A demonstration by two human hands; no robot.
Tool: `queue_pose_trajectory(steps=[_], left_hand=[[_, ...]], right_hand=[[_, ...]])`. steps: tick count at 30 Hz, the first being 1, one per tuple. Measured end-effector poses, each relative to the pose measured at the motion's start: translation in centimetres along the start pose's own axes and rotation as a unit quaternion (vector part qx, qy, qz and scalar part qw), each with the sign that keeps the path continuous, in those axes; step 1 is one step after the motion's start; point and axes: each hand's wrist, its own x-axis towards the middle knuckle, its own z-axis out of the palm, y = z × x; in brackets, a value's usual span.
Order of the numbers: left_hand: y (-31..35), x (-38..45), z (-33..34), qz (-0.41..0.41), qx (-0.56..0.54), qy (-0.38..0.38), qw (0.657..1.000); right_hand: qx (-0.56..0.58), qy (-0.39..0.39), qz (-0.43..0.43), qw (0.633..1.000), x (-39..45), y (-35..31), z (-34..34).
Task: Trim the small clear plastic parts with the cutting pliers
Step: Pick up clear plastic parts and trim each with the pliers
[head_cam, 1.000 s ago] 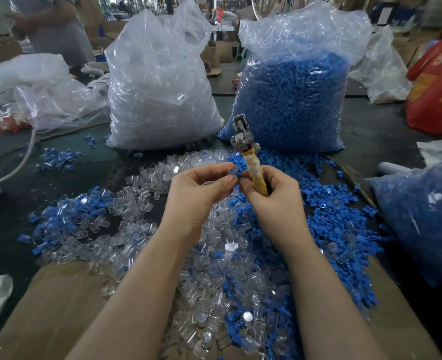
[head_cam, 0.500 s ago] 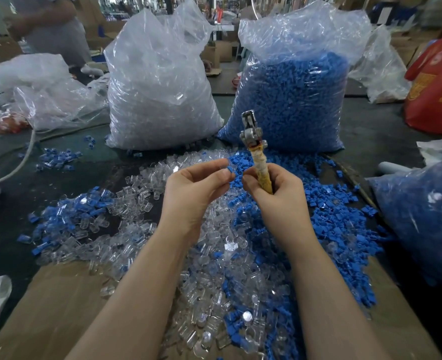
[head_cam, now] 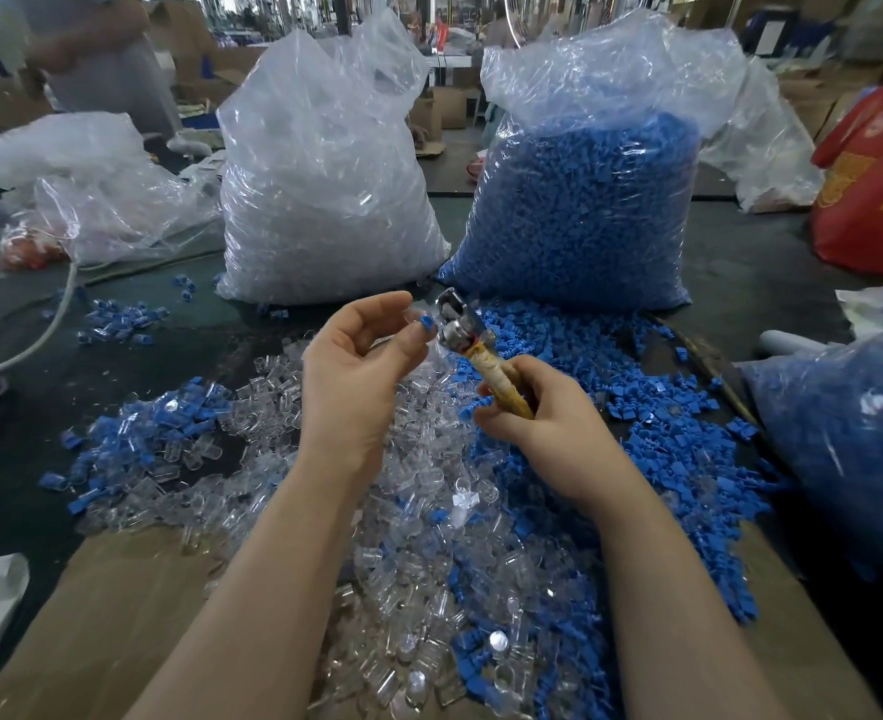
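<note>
My right hand grips the tape-wrapped handles of the cutting pliers, whose metal jaws point up and to the left. My left hand is raised beside the jaws and pinches a small clear plastic part with a blue piece between thumb and fingertips, right at the jaw tips. Below both hands lies a heap of loose clear parts mixed with small blue parts.
A bag of clear parts and a bag of blue parts stand behind the heap. Another blue-filled bag sits at the right, cardboard lies under the heap's near side, and a white cable runs at the left. A person stands far back left.
My left hand has risen and turned palm-up, bringing the part to the plier jaws. The pliers have tilted left and my right hand has dropped slightly lower.
</note>
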Motion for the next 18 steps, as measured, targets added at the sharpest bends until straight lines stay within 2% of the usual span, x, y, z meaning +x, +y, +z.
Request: queue_pose_trajectory(steps=[9, 18], left_hand=[[0.71, 0.06, -0.39, 0.015, 0.031, -0.014, 0.999], [0.98, 0.22, -1.01, -0.009, 0.043, -0.032, 0.999]], right_hand=[[-0.042, -0.012, 0.007, 0.999, 0.11, 0.34, 0.06], [-0.053, -0.017, 0.005, 0.998, 0.1, 0.34, 0.21]])
